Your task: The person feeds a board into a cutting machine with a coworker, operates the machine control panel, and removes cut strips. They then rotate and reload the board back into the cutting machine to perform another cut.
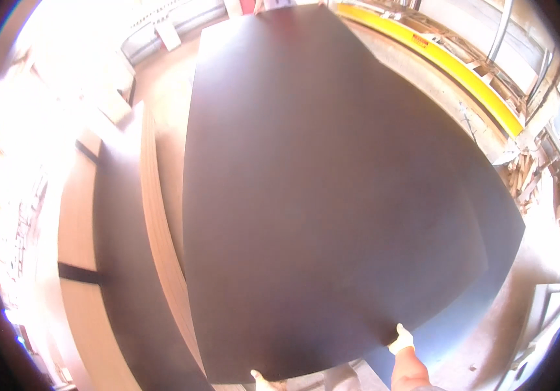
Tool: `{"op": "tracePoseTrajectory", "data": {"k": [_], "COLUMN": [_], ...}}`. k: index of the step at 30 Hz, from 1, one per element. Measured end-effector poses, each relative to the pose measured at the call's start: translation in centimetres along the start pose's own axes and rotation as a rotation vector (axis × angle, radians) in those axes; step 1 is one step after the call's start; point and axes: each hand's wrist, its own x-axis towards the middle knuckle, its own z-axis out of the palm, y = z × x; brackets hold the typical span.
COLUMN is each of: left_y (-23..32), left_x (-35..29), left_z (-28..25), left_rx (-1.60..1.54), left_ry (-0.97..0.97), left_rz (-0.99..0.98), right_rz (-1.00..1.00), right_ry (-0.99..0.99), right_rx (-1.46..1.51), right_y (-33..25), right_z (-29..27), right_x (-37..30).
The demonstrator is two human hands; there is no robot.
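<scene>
Big dark brown sheet [332, 195], smooth and matte, fills the view above a stacked pile [156, 215]. Right hand [402, 340] pinches its near edge; left hand [260, 378] grips the edge too, fingers mostly hidden.

Strong daylight floods in left of the dark sheet [332, 195]; that side burns out to white, detail lost. Sheet surface matte, faint sheen near its middle, deep shadow along its left edge over the stacked boards [163, 228]. Fisheye bends the yellow beam [456, 65] right of the sheet. Black vignette at corners. Overall soft, slightly hazy.
</scene>
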Motion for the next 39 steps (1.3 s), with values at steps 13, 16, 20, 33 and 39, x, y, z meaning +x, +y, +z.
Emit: {"op": "tracePoseTrajectory", "data": {"k": [13, 16, 20, 33, 39], "left_y": [28.1, 39.8, 53.6, 89.1, 102.0], "left_x": [-24.1, -25.4, -26.0, -16.9, -25.7], "left_z": [23.6, 28.9, 34.9, 67.4, 92.4], "left_rx": [0.49, 0.689, 0.92, 0.766, 0.324], "left_ry": [-0.143, -0.176, -0.164, -0.24, -0.117], "left_rz": [0.095, 0.162, 0.206, 0.489, 0.338], "right_rz": [-0.086, -0.077, -0.055, -0.541, -0.662], "right_ry": [-0.136, -0.157, -0.167, -0.073, 0.184], "right_rx": [-0.58, -0.566, -0.485, -0.858, -1.752], "right_y": [11.6, 14.0, 14.2, 19.4, 22.1], "right_z": [25.3, 34.4, 46.7, 89.4, 117.9], "right_x": [-27.8, -33.0, -36.7, -26.7, -26.5]}}
